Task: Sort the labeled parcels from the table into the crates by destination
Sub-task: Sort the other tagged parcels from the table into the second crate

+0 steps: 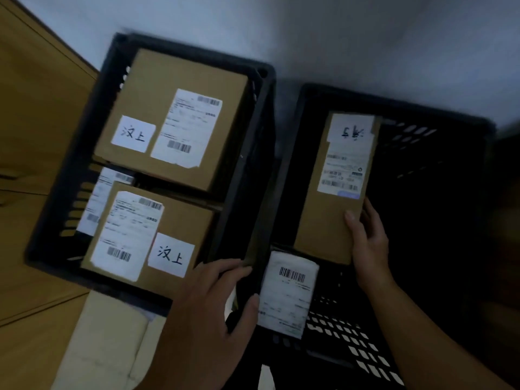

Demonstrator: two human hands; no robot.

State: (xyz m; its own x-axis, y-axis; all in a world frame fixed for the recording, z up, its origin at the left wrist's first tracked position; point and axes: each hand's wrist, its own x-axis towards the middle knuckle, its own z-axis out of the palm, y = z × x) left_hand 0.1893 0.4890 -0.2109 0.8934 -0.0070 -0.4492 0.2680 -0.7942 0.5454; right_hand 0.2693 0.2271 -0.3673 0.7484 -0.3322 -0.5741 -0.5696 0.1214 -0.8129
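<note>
Two black slotted crates stand side by side below me. The left crate [70,175] holds two brown boxes with white labels, one at the back [152,88] and one at the front [191,220], over a third parcel [97,198]. My left hand [208,311] grips the rim between the crates at the left crate's near right corner. Inside the right crate [439,153] my right hand [368,243] holds a narrow brown labelled box [326,220] by its near right edge. A white bagged parcel [287,294] lies just in front of that box.
A wooden surface [31,114] runs along the left. A pale cushioned object [107,347] lies below the left crate. A grey floor or wall [337,38] shows beyond the crates. The right part of the right crate is dark.
</note>
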